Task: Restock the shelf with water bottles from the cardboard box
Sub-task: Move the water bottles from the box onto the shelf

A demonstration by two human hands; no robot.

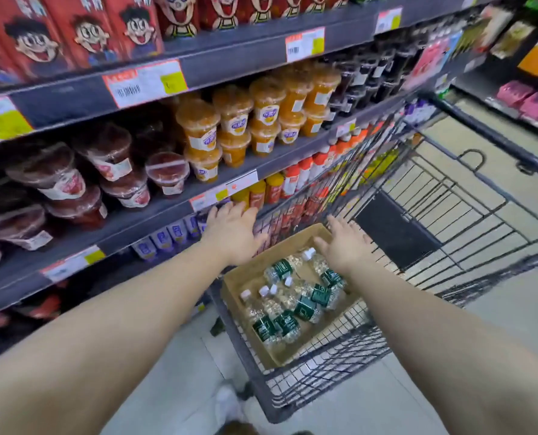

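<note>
A cardboard box (239,296) sits in the near end of a wire shopping cart (317,381). Several clear water bottles (295,301) with green labels and white caps lie loose in it. My left hand (233,229) hovers over the box's far left corner, fingers spread, holding nothing. My right hand (343,243) hovers over the box's far right corner, above the bottles, also spread and empty. The grey shelf unit (154,211) stands to the left of the cart.
The shelves hold red cartoon-printed boxes (82,32), orange fruit cups (236,120), dark red cups (110,158), and red and orange bottles (295,180). Purple-labelled items (170,235) stand on a lower shelf. The cart's far basket (449,196) lies open; another shelf stands at right.
</note>
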